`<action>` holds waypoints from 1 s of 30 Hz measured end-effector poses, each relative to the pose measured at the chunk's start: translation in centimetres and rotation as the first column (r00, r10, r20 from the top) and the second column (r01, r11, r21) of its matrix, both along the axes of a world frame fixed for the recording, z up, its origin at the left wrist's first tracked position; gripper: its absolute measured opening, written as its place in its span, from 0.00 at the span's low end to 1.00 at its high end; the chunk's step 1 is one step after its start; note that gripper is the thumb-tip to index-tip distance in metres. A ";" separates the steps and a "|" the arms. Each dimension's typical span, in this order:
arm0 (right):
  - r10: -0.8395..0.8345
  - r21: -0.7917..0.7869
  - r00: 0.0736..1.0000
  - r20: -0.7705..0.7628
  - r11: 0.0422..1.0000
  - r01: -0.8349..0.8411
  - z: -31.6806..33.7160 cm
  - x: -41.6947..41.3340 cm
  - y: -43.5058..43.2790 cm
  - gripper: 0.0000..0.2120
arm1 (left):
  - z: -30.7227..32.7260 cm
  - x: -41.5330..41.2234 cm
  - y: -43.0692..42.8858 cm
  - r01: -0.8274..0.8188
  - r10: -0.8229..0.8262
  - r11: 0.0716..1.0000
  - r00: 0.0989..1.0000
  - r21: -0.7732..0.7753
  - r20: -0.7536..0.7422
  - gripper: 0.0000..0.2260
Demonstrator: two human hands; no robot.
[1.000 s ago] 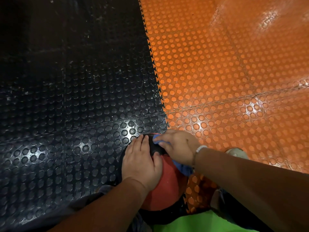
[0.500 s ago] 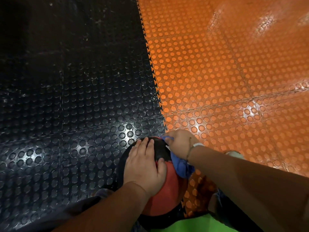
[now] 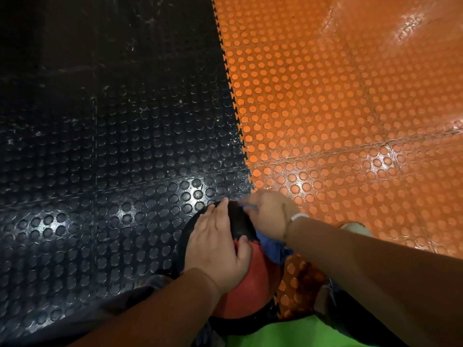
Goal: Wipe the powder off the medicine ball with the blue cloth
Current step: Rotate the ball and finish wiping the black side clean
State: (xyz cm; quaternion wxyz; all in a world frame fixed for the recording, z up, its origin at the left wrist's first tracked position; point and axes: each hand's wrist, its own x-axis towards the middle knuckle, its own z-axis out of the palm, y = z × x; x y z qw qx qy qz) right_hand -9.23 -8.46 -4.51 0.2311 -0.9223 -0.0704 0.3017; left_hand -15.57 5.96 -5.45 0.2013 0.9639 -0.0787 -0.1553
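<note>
— Two hands on the medicine ball (image 3: 253, 271). Where, exactly?
— Down on the floor, close to the body, sitting over the toothed seam between black studded mat (image 3: 112, 171) and orange studded mat (image 3: 338, 108). Black on the far half, red on the near half.
— Left hand (image 3: 215, 244)?
— Laid flat over the top, fingers straight and side by side, thumb spread onto the red. Resting there, curled round nothing.
— Right hand (image 3: 269, 214)?
— Bunched around the blue cloth (image 3: 271, 247), fingers curled tight on it, against the ball's far right side. Cloth peeking out by the fingertips and trailing below the wrist, touching the ball.
— On that wrist?
— White beaded bracelet (image 3: 298, 216) and a thin dark cord.
— Powder?
— Cannot tell on the ball itself. Pale specks on the black mat near the seam.
— Anything else?
— Green fabric (image 3: 288, 334) at the bottom edge, just behind the ball.
</note>
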 end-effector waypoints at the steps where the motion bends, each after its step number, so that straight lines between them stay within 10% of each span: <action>1: 0.051 0.067 0.997 0.056 0.996 -0.055 0.6 -0.8 0.2 0.14 | -0.1 -0.1 0.0 0.008 -0.008 1.000 1.000 0.003 0.011 0.33; 5: 0.026 0.228 0.994 0.108 0.972 -0.050 0.3 -1.0 -0.7 0.12 | -0.2 0.0 -0.5 0.011 -0.011 1.000 0.999 0.006 0.032 0.35; 9: -0.189 0.031 0.976 -0.104 0.981 0.193 -1.0 1.4 -1.7 0.14 | 0.4 0.7 -1.5 0.022 -0.022 1.000 0.999 -0.001 -0.026 0.38; 16: 0.025 0.278 0.948 0.316 0.953 -0.118 -0.4 -3.9 -2.0 0.15 | 0.3 0.3 0.3 -0.222 0.225 0.949 0.974 -0.225 -0.014 0.29; 21: -0.257 -0.053 0.958 -0.129 0.966 0.252 -0.8 -2.3 -2.5 0.17 | 1.5 2.0 0.1 -0.491 0.478 0.869 0.865 -0.064 -0.151 0.28; 27: 0.146 -0.041 0.918 0.369 0.989 -0.141 2.5 -5.0 2.2 0.18 | 1.8 2.9 0.0 -0.541 0.534 0.840 0.820 0.024 -0.208 0.19; 30: 0.096 -0.026 0.901 0.424 0.995 -0.094 1.4 -5.2 0.3 0.16 | 1.6 3.2 0.1 -0.567 0.550 0.824 0.804 -0.009 -0.226 0.19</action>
